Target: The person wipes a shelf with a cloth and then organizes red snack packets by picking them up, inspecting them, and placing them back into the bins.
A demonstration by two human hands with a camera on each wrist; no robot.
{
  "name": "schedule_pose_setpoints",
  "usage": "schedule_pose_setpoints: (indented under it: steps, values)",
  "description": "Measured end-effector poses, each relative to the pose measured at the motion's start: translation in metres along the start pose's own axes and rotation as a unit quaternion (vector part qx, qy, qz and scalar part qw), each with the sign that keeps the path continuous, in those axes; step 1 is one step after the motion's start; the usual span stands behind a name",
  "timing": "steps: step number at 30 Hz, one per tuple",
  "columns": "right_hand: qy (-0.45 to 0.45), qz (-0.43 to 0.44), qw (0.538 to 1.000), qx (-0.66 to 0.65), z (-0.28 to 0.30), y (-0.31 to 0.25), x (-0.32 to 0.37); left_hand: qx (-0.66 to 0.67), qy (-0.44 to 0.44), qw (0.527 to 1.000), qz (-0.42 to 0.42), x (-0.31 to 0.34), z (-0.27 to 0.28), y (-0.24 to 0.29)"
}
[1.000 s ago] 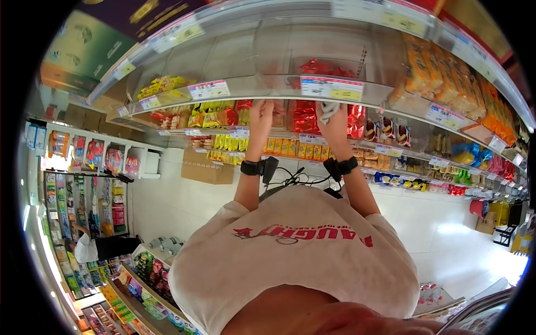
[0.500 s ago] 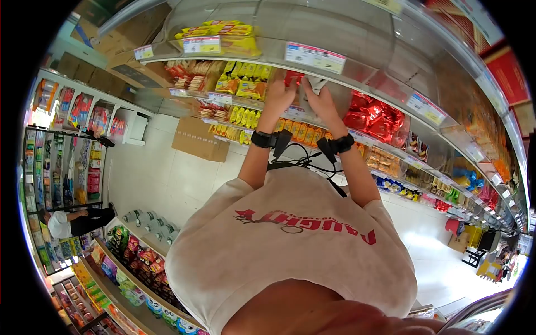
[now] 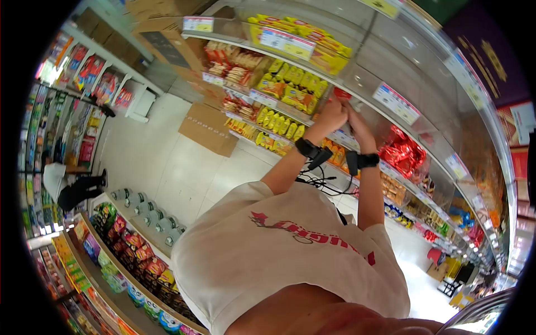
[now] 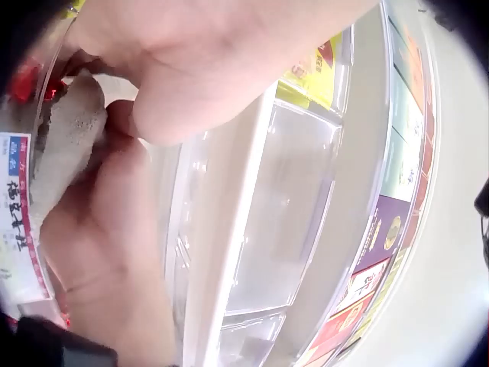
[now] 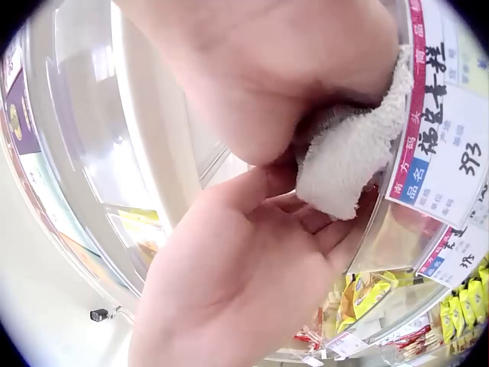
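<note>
A greyish-white cloth (image 5: 340, 164) is bunched between my two hands, which have come together at a shelf bin. In the right wrist view my right hand (image 5: 283, 69) grips it from above. My left hand (image 5: 237, 267) lies below in that view, thumb and fingers at the cloth, its fingertips partly hidden behind it. From the head view, my left hand (image 3: 333, 116) and right hand (image 3: 361, 127) meet just below the upper shelf's edge. A red packet (image 3: 341, 94) shows right beyond the left fingers. The cloth (image 4: 72, 138) sits beside a price tag (image 4: 19, 222) in the left wrist view.
Yellow packets (image 3: 298, 95) fill the bin to the left, and red foil packets (image 3: 403, 152) the one to the right. Overhead runs a clear shelf edge with a price tag (image 3: 396, 103). A cardboard box (image 3: 209, 131) stands on the floor. Another person (image 3: 58, 184) is farther left.
The hands were apart, with the cloth in the right one; they have moved left along the shelf and come together. The head view has turned, so the shelves now slant.
</note>
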State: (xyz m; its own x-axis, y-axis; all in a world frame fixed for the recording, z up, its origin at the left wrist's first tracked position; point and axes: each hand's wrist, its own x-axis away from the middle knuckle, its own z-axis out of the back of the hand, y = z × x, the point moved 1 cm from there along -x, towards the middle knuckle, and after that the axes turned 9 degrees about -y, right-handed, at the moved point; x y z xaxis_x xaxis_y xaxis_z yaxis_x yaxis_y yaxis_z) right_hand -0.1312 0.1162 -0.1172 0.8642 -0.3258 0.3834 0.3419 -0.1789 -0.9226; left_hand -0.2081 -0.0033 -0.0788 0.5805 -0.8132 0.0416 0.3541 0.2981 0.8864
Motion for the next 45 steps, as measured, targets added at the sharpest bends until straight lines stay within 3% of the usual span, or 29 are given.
schedule_pose_setpoints:
  steps: [3,5,6,7,9,10,13,14,17,20,23,24,27,31,35,39,40,43,45]
  values:
    - [0.049,-0.052,0.997,0.001,0.014,0.01,-0.001,0.051,-0.036,0.998,0.012,-0.004,-0.008,-0.005]
    - [0.072,-0.05,0.996,-0.031,0.019,0.016,-0.002,0.01,0.044,0.999,0.009,-0.001,-0.017,0.002]
    - [0.082,-0.045,0.994,-0.053,0.02,0.015,-0.002,-0.005,0.079,0.996,-0.034,-0.006,-0.023,0.0]
    - [0.103,-0.006,0.994,-0.035,0.014,0.012,0.005,-0.022,0.111,0.991,-0.076,-0.009,-0.027,-0.006]
    - [0.153,0.113,0.981,0.026,0.003,0.002,0.018,0.107,0.137,0.983,-0.066,-0.001,-0.017,0.007]
    - [0.111,0.173,0.979,-0.009,-0.012,-0.016,0.036,0.173,0.145,0.972,-0.067,0.001,-0.013,0.014]
    - [0.213,0.129,0.964,0.088,-0.033,-0.038,0.081,0.241,0.117,0.962,-0.046,-0.005,-0.016,0.019]
    - [0.172,0.205,0.959,0.089,-0.03,-0.031,0.086,0.217,0.189,0.955,-0.069,-0.008,-0.027,0.016]
    - [0.099,0.257,0.947,0.169,-0.013,-0.023,0.102,0.399,0.069,0.91,-0.085,0.023,-0.002,0.055]
    - [0.15,0.274,0.945,0.092,0.011,-0.005,0.109,0.443,0.037,0.893,-0.069,-0.001,-0.027,0.022]
    - [0.211,0.257,0.939,0.087,0.04,-0.009,0.134,0.201,0.122,0.95,-0.204,0.03,-0.005,0.06]
    - [0.23,0.298,0.916,0.136,0.041,-0.012,0.141,0.094,0.08,0.977,-0.174,0.026,-0.005,0.052]
    - [0.245,0.261,0.933,0.033,0.053,-0.004,0.156,0.011,0.047,0.984,-0.17,0.037,-0.006,0.06]
    - [0.21,0.268,0.939,-0.04,0.079,0.026,0.155,0.094,-0.006,0.979,-0.178,0.034,-0.029,0.051]
    - [0.188,0.285,0.938,0.06,0.059,-0.012,0.176,0.03,-0.106,0.982,-0.154,0.05,-0.028,0.098]
    - [0.115,0.282,0.949,0.084,0.059,-0.024,0.183,0.118,-0.095,0.975,-0.16,0.051,-0.041,0.103]
    - [0.1,0.297,0.949,0.016,0.054,-0.027,0.187,0.136,-0.098,0.974,-0.155,0.051,-0.041,0.104]
    - [0.064,0.23,0.97,-0.043,0.058,-0.023,0.191,0.175,-0.107,0.97,-0.131,0.053,-0.039,0.108]
    - [0.061,0.257,0.964,-0.029,0.059,-0.019,0.185,0.207,-0.114,0.966,-0.104,0.054,-0.038,0.111]
